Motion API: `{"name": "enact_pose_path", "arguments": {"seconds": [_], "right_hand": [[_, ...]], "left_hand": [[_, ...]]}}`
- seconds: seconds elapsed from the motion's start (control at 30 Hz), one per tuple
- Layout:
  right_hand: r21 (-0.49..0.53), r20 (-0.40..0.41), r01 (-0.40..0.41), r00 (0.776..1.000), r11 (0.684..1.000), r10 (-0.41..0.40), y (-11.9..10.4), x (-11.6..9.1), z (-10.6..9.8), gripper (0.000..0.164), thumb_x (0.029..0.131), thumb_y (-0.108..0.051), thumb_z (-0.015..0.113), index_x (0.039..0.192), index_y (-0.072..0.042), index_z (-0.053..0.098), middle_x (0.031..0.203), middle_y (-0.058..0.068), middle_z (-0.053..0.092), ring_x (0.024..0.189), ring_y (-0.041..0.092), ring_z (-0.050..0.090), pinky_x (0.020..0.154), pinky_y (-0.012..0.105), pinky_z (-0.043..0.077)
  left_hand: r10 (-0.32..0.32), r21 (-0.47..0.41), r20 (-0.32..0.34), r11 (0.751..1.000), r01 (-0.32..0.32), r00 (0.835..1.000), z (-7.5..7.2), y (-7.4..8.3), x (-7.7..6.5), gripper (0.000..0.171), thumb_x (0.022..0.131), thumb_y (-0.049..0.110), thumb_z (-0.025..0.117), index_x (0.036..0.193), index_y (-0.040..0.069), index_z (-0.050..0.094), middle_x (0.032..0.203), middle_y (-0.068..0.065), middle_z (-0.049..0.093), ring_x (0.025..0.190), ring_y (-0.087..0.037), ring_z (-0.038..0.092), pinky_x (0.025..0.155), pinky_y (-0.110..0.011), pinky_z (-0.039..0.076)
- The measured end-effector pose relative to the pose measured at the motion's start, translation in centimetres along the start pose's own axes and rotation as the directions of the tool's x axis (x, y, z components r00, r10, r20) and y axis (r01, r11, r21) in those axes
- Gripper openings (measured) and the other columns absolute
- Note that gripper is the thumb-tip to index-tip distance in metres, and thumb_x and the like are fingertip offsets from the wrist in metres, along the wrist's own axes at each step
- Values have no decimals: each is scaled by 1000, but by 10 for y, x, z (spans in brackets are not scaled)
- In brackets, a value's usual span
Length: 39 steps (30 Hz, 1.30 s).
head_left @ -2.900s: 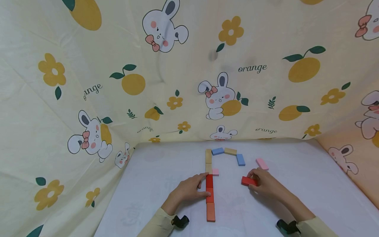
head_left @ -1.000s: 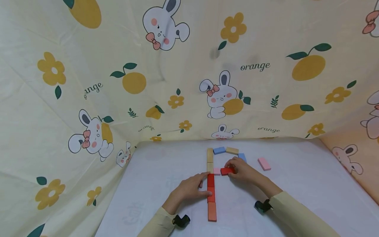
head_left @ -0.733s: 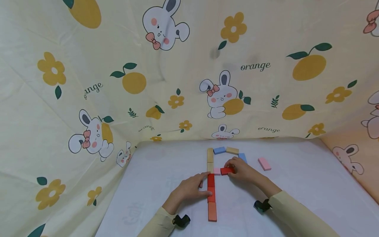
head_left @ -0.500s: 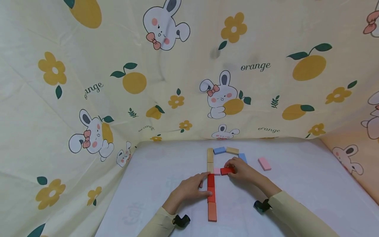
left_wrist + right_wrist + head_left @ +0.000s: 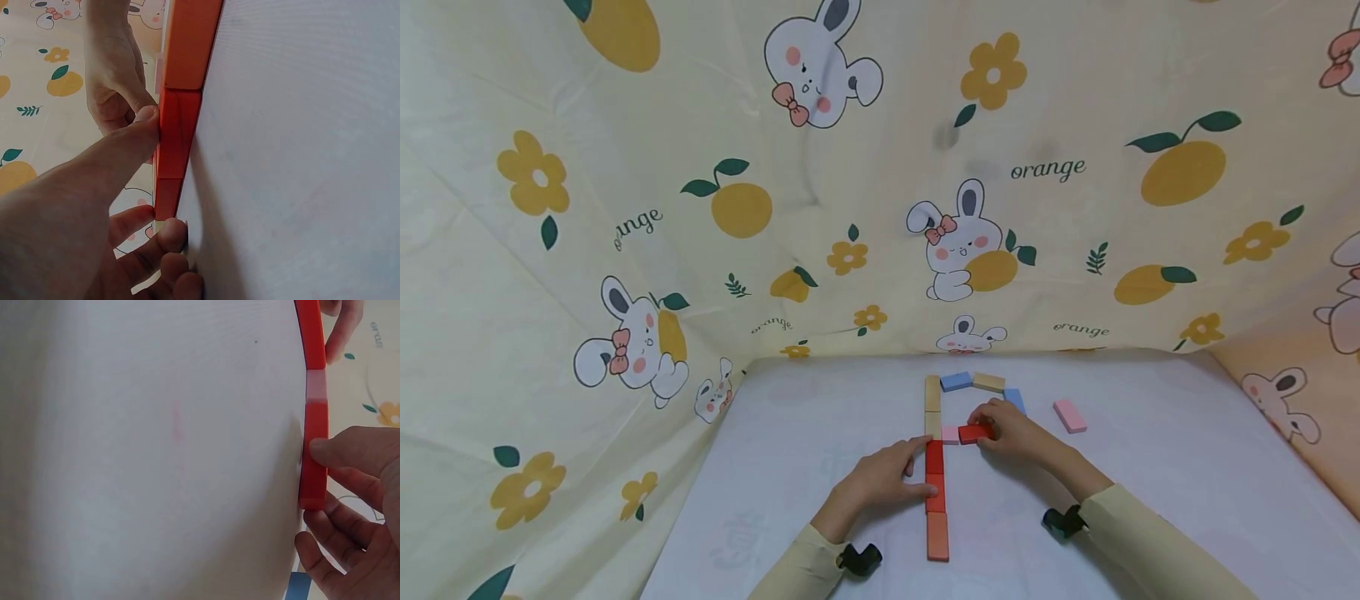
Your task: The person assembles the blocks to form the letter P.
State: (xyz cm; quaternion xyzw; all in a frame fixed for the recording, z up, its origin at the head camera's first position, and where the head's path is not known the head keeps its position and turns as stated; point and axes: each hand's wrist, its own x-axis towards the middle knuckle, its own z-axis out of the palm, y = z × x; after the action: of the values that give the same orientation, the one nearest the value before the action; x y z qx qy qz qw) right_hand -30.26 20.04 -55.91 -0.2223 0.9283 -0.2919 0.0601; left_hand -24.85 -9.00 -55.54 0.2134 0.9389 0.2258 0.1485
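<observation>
My right hand pinches a red domino-like block between thumb and fingers. Its left end meets a small pink block that juts out from a column of blocks. In the right wrist view, the thumb presses on the face of the red block. My left hand rests against the column, its thumb on the middle red block and a fingertip by the top of the upper red block. An orange block forms the bottom end; tan blocks continue the column upward.
A blue block, a tan block and another blue block, partly behind my right hand, curve away from the column's top. A loose pink block lies to the right on the white tabletop. A patterned cloth hangs behind.
Over the earlier frames, my right hand has carried the red block leftward until it meets the small pink block. Since about a second ago it has stayed there. My left hand has barely moved.
</observation>
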Motion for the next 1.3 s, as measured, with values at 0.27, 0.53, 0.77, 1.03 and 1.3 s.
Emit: {"name": "enact_pose_path", "arguments": {"seconds": [0.27, 0.53, 0.77, 1.03, 1.3], "right_hand": [[-2, -1, -8, 1000, 1000, 8, 0, 0, 0, 31, 90, -13, 86, 118, -14, 72, 106, -1, 63, 103, 19, 53, 87, 37, 54], [30, -17, -44, 999, 999, 45, -3, -12, -12, 32, 94, -15, 83, 123, -14, 72, 120, 4, 64, 113, 26, 56, 97, 48, 54], [39, -83, -15, 996, 999, 18, 11, -30, -39, 32, 96, -11, 79, 127, -9, 71, 124, 11, 66, 119, 35, 58, 103, 59, 51], [17, -139, -43, 989, 999, 45, 45, -52, -62, 34, 97, -12, 78, 129, -8, 71, 131, 15, 64, 122, 38, 54, 102, 63, 47], [-7, -206, 8, 978, 1000, -9, 69, -78, -82, 46, 90, -11, 86, 132, -3, 69, 133, 23, 63, 124, 46, 52, 99, 68, 42]], "left_hand": [[5, 9, -5, 1000, -5, 1000, 0, 0, -1, 88, 89, 61, 82, 163, 33, 45, 90, 7, 52, 77, -6, 47, 61, -27, 36], [1, 5, 1, 1000, -1, 1000, 0, 2, -1, 89, 88, 62, 82, 164, 33, 44, 91, 7, 52, 77, -6, 47, 61, -27, 35], [-5, 2, 9, 1000, 5, 1000, -1, 1, -1, 90, 88, 63, 81, 164, 34, 44, 91, 6, 53, 77, -7, 48, 61, -28, 36], [-1, 10, 12, 1000, 0, 1000, 0, -1, -1, 90, 89, 64, 80, 164, 34, 43, 92, 7, 53, 78, -6, 49, 62, -28, 36], [1, -7, 15, 1000, -1, 1000, -1, 1, -2, 88, 89, 61, 81, 164, 32, 44, 93, 5, 54, 79, -7, 49, 62, -28, 36]]}}
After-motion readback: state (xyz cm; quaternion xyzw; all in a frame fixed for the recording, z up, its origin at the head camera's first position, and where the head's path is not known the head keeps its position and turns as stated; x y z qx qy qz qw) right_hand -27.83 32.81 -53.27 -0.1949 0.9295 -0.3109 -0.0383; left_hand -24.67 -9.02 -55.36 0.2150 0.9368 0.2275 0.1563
